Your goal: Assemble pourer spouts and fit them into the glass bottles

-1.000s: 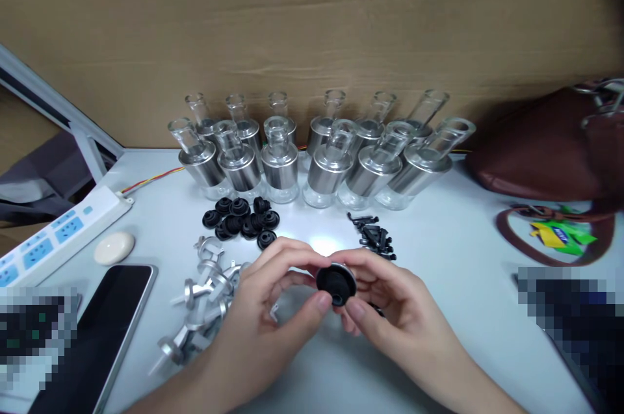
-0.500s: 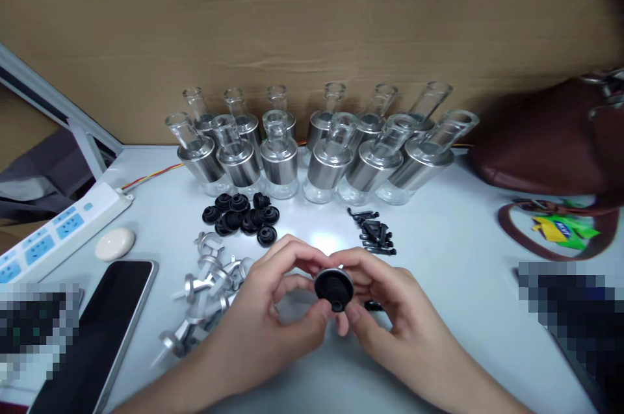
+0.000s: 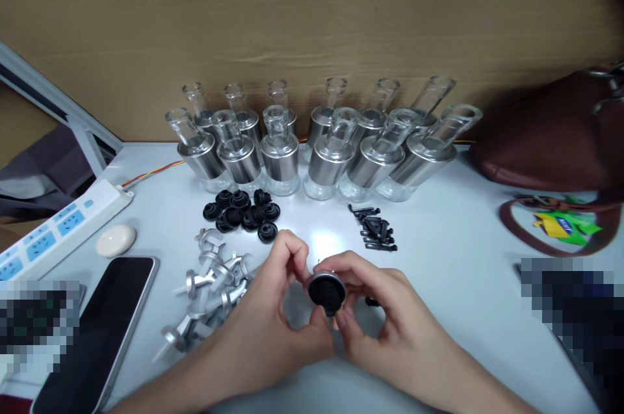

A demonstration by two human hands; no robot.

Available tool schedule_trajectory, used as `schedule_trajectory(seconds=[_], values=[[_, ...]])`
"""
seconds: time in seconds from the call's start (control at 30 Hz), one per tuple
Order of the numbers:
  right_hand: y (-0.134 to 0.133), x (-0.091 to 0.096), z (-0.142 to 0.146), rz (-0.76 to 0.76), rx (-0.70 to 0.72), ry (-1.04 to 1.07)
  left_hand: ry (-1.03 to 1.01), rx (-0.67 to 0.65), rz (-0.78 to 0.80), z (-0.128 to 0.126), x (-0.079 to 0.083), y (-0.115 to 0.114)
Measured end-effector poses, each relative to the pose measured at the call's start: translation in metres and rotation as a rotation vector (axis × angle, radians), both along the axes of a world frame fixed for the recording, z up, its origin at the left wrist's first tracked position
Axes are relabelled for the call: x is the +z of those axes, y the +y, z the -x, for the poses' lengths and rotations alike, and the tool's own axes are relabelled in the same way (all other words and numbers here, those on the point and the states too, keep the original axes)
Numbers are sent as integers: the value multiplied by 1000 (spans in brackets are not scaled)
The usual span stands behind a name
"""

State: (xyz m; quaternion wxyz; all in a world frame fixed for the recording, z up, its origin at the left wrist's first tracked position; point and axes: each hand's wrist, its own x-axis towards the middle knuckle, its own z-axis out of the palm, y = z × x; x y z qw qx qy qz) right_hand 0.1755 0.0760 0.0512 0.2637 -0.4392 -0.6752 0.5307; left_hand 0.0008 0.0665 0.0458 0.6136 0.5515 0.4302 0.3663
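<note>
Between my two hands is a pour spout (image 3: 327,290), its silver rim tilted and its black ribbed stopper facing me; the rest of it is hidden behind. My right hand (image 3: 390,310) grips the rim from above and the stopper's lower end with the thumb. On the other side, my left hand (image 3: 273,316) has its fingers curled at the rim and its thumb pressed to the stopper's narrow end. Loose silver spouts (image 3: 214,277) lie left of my hands, some behind my left wrist. Beyond are black ribbed stoppers (image 3: 238,211) in a heap and small black pins (image 3: 375,225).
Two rows of steel-banded glass bottles (image 3: 280,160) stand before a cardboard wall (image 3: 292,24). Leftward are a power strip (image 3: 53,232), a white rounded object (image 3: 116,240) and a phone (image 3: 102,329). A brown bag (image 3: 546,134) and a green-yellow packet (image 3: 565,229) are on the right.
The spout has shifted slightly left and turned, so more of the stopper's ribbed side faces me. My left index finger has risen and bent, and its thumb has moved along the stopper's end.
</note>
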Motion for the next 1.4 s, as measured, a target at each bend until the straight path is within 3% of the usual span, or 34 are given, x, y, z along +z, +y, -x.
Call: schedule_trajectory(seconds=[0.47,0.63,0.77,0.9,1.23,1.4], values=[[1,-2,0,-91,-11,-12,4,18,-147,-6,0,-3],[3,-3,-5,-184,16,-38,131,75,-330,-6,0,-1],[8,-4,-6,-373,-35,24,152,152,-419,-4,-4,-1],[11,-5,-7,-496,-131,105,115,149,-427,-2,-5,-1],[7,-9,-8,-457,-255,282,154,38,-408,-1,0,3],[8,-4,-13,-559,-220,212,93,66,-456,2,-4,4]])
